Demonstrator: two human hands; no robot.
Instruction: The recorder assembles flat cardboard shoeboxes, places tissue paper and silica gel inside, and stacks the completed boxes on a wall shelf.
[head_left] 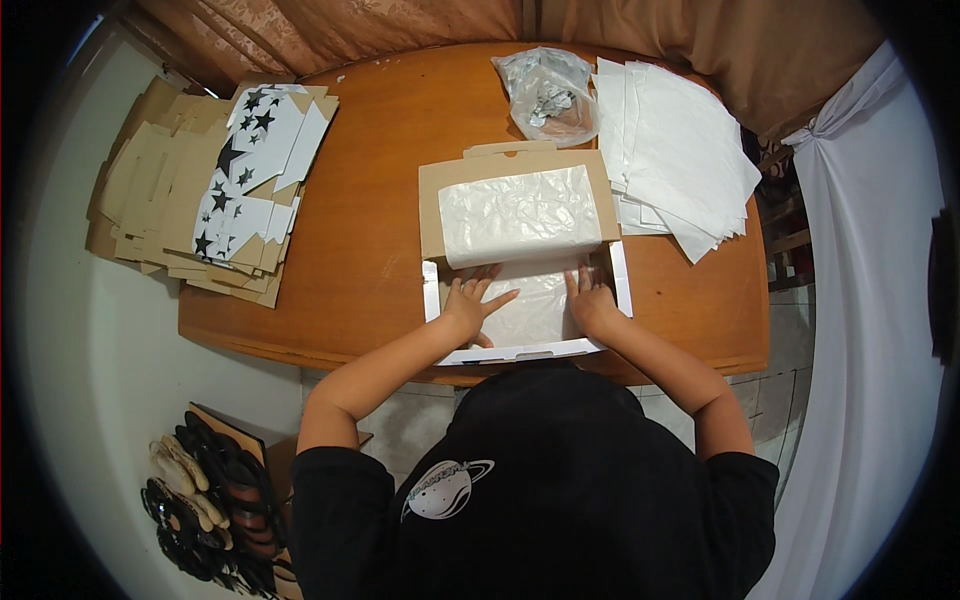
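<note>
An open cardboard box with white outer sides stands near the table's front edge, its brown lid tipped back. A sheet of thin white tissue paper lines the box and runs up over the inside of the lid. Inside the box, my left hand presses on the paper at the left side, fingers spread. My right hand reaches into the right side, its fingers stretched along the paper by the wall. Neither hand grips anything. The fingertips of the right hand are partly in shadow.
Flat cardboard pieces, some printed with black stars, are stacked at the table's left. White paper sheets lie at the back right, beside a clear plastic bag of crumpled scraps. Several sandals are at lower left. A white curtain hangs right.
</note>
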